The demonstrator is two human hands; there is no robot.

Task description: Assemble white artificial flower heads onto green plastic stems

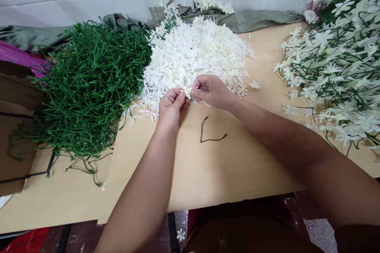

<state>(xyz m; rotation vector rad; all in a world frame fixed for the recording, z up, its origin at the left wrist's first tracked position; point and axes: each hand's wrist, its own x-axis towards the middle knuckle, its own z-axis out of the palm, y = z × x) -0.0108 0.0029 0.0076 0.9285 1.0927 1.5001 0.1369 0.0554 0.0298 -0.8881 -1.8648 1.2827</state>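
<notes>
My left hand (170, 106) and my right hand (211, 91) meet at the near edge of a big heap of white plastic flower heads (196, 51). Both hands are closed in a pinch on one small white flower (187, 93) held between their fingertips. A single bent green stem (211, 131) lies loose on the wooden table (225, 166) just below my right wrist. Neither hand touches it.
A large pile of green stems (89, 83) fills the table's left side beside a brown cardboard box (14, 126). Finished stems with white flowers (335, 67) are heaped at the right. A grey-green sack (252, 19) lies along the tiled wall. One flower (181, 234) lies below the table's edge.
</notes>
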